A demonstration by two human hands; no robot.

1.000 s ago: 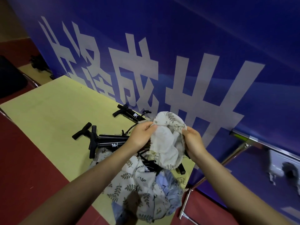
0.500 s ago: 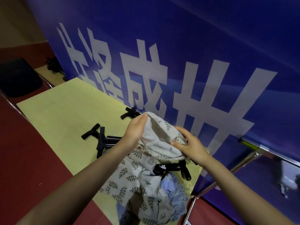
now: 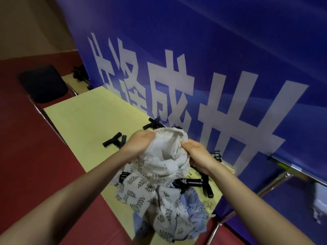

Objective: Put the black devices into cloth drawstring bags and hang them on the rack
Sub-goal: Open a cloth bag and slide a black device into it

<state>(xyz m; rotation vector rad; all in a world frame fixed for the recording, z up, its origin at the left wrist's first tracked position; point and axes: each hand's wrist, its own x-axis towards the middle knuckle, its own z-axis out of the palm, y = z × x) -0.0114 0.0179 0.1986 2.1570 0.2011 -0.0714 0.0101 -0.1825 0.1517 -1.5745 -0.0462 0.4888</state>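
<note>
While the cloth bag point(image 3: 164, 154) is held above the right end of the table point(image 3: 85, 121), my left hand point(image 3: 139, 145) grips its rim on one side and my right hand point(image 3: 196, 152) pinches the rim opposite, fingers of both curled onto the fabric. Between them the mouth stands open, pale lining showing, with nothing visible inside.

Black devices point(image 3: 191, 183) lie on the table under and beside the bag; two more point(image 3: 113, 144) sit toward the middle, and one point(image 3: 152, 122) lies by the far edge against the blue banner point(image 3: 230, 68). Spare leaf-print bags point(image 3: 159, 206) are heaped at the near right corner, partly overhanging the edge.

Probable faults from this point:
- Releasing either grip lets the mouth collapse before a device enters.
- T-shaped handles may snag the rim or drawstring.
- Pulling a device free may drag the overhanging heap off the table.
</note>
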